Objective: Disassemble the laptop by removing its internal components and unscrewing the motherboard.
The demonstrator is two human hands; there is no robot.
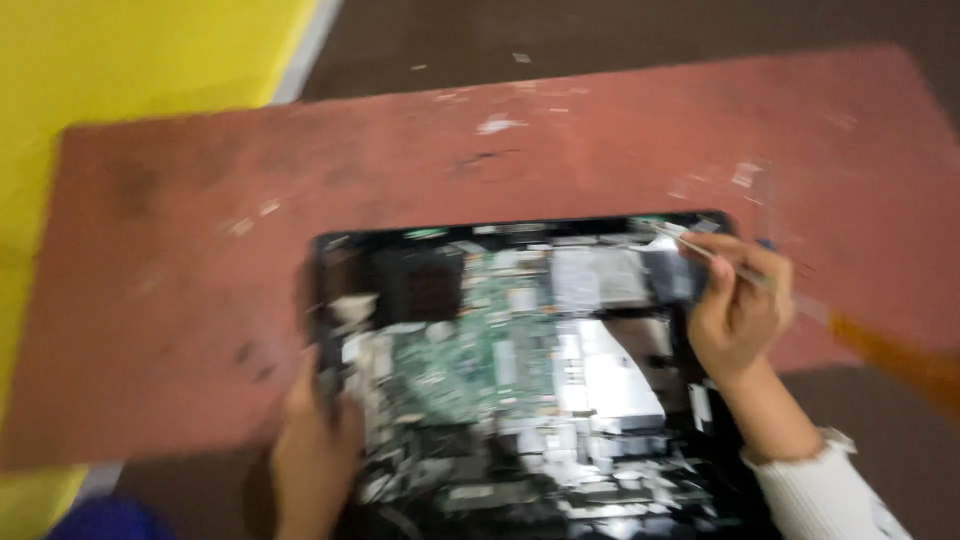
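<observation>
An opened laptop base [510, 370] lies on a reddish-brown table [200, 250], its green circuit board [480, 340] and silver metal parts exposed. My left hand [310, 440] grips the laptop's left edge near the front corner. My right hand [740, 310] is at the laptop's far right corner and holds a thin screwdriver [800, 300] with an orange handle; its metal tip points toward the far right corner of the case. The picture is blurred by motion.
A yellow floor area [130, 60] lies to the left, with a dark floor [600, 30] beyond the table. Scratches and pale marks dot the tabletop. A white sleeve cuff [830, 480] covers my right wrist.
</observation>
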